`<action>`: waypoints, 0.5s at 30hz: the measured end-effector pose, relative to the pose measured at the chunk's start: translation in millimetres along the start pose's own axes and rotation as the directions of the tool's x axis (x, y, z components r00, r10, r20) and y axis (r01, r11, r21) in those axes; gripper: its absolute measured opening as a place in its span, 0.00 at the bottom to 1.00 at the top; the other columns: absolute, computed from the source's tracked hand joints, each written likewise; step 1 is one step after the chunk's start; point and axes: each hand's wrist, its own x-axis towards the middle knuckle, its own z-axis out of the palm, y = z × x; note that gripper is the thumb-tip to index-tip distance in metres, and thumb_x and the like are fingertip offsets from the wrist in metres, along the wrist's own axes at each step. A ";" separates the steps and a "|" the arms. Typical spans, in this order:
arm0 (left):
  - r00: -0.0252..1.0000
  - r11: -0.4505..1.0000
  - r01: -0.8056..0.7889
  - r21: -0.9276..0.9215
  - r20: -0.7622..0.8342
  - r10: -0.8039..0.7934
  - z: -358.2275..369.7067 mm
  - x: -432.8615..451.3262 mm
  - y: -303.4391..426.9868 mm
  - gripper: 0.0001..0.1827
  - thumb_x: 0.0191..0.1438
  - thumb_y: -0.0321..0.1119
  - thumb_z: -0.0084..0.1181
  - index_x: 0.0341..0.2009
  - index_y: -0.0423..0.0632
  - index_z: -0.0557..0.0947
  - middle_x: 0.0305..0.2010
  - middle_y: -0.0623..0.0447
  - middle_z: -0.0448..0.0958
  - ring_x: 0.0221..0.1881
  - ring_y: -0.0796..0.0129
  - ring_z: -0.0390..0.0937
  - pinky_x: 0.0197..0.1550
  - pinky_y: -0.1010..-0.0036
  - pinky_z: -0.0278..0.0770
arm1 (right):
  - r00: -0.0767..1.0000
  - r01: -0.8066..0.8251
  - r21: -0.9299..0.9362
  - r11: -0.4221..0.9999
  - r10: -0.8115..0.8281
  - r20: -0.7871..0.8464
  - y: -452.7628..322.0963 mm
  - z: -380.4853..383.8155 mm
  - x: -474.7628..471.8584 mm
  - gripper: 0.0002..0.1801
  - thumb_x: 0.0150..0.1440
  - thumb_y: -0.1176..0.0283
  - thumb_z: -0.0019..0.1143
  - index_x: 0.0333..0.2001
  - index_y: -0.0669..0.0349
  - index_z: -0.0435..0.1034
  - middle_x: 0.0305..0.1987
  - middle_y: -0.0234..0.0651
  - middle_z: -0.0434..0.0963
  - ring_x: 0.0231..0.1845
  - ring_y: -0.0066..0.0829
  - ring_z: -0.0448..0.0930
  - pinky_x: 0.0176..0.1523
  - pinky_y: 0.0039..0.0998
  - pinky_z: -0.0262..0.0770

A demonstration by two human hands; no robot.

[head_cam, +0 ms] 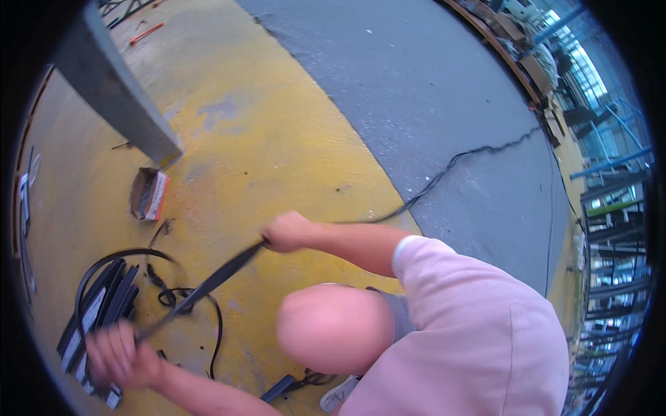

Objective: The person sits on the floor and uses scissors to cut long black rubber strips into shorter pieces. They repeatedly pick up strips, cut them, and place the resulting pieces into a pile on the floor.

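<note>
A flat black strip (pixel 221 278) runs taut and slanting between my two hands. My right hand (pixel 289 231) is closed on its upper end, above the yellow floor. My left hand (pixel 125 356), blurred, has its fingers curled around the lower end. Beneath and beside the left hand lies a bundle of dark long profiles (pixel 106 301), some with white labels. A black band (pixel 117 255) arcs over this bundle towards my left hand. Close by, a thin black cable (pixel 218 322) lies in loose loops on the floor.
A small open cardboard box (pixel 148 195) stands by the foot of a grey pillar (pixel 125 99). A dark cable (pixel 442 171) crosses the grey floor covering (pixel 395 78). My bent knee (pixel 333 327) is between my arms. An orange tool (pixel 147 34) lies beyond the pillar. Racks (pixel 614 291) line the right.
</note>
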 end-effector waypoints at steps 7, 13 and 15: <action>0.793 0.968 0.049 -0.248 -0.579 -0.188 -130.8 -167.4 -104.5 0.11 0.61 0.33 0.58 0.44 0.39 0.81 0.48 0.44 0.81 0.52 0.55 0.75 0.61 0.55 0.72 | 0.277 0.579 -0.055 0.814 -0.260 -0.925 -39.1 -77.7 -52.7 0.12 0.53 0.63 0.65 0.38 0.55 0.74 0.34 0.39 0.82 0.37 0.42 0.82 0.43 0.42 0.72; 0.565 0.949 0.165 -0.269 -0.763 -0.315 -153.1 -7.7 -96.4 0.15 0.67 0.36 0.54 0.51 0.39 0.75 0.50 0.45 0.77 0.53 0.57 0.75 0.60 0.61 0.75 | 0.917 0.290 0.157 0.944 -0.321 0.236 7.2 25.1 -74.0 0.15 0.54 0.66 0.60 0.45 0.58 0.75 0.38 0.40 0.81 0.41 0.44 0.81 0.47 0.44 0.73; 0.855 0.950 0.309 0.029 -0.446 -0.265 -101.9 36.6 -57.1 0.12 0.70 0.36 0.50 0.49 0.41 0.76 0.46 0.49 0.76 0.51 0.61 0.74 0.57 0.65 0.75 | 0.892 0.250 0.389 0.886 -0.368 0.264 10.6 53.7 -64.0 0.17 0.56 0.64 0.61 0.47 0.60 0.75 0.40 0.44 0.82 0.44 0.43 0.81 0.48 0.44 0.74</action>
